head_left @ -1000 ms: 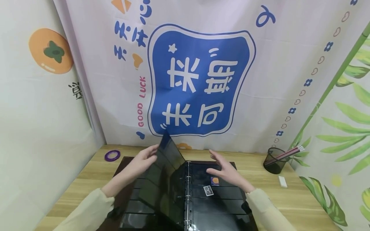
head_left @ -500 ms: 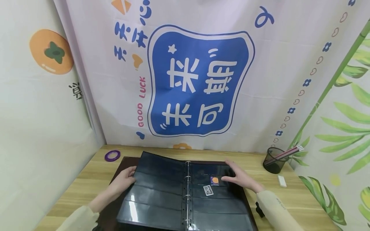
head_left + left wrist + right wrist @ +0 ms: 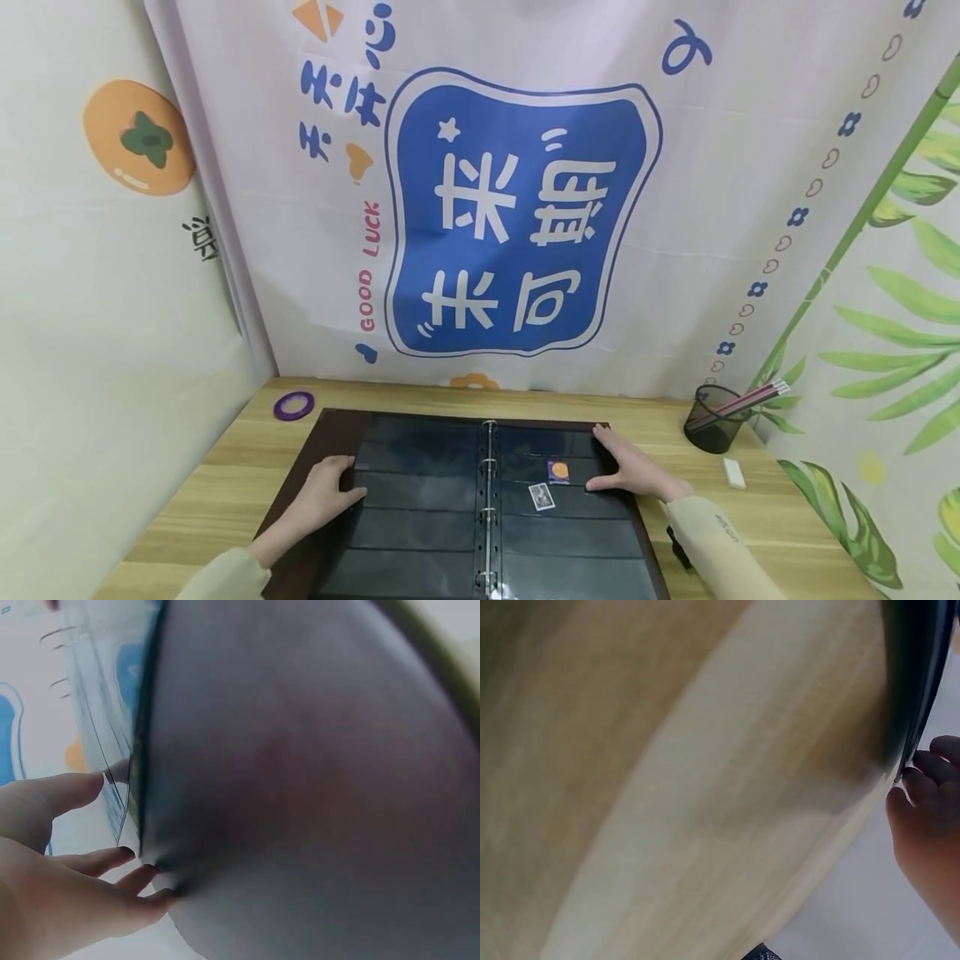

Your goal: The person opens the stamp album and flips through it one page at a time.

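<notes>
A ring-bound stamp album [image 3: 420,529] lies spread on the table, with black pocket pages and a dark brown cover. Two small stamps sit on its right page: one purple and orange [image 3: 558,472], one grey with a white border [image 3: 541,497] and tilted. My left hand [image 3: 318,492] rests at the outer edge of the left page, fingers loosely bent. The left wrist view has its thumb and fingertips by the leaf edges. At the right page's outer edge lies my right hand [image 3: 637,468], thumb and fingers spread apart. Its fingertips meet the album's edge in the right wrist view.
A purple tape roll [image 3: 293,406] lies at the back left of the wooden table [image 3: 187,492]. To the back right stands a black mesh cup [image 3: 712,421] with pencils [image 3: 750,398], beside a white eraser [image 3: 733,473]. Printed cloth [image 3: 525,208] hangs behind.
A black leaf that my left hand held upright has turned over to the left and now lies flat. My right hand has moved right, to the right page's edge.
</notes>
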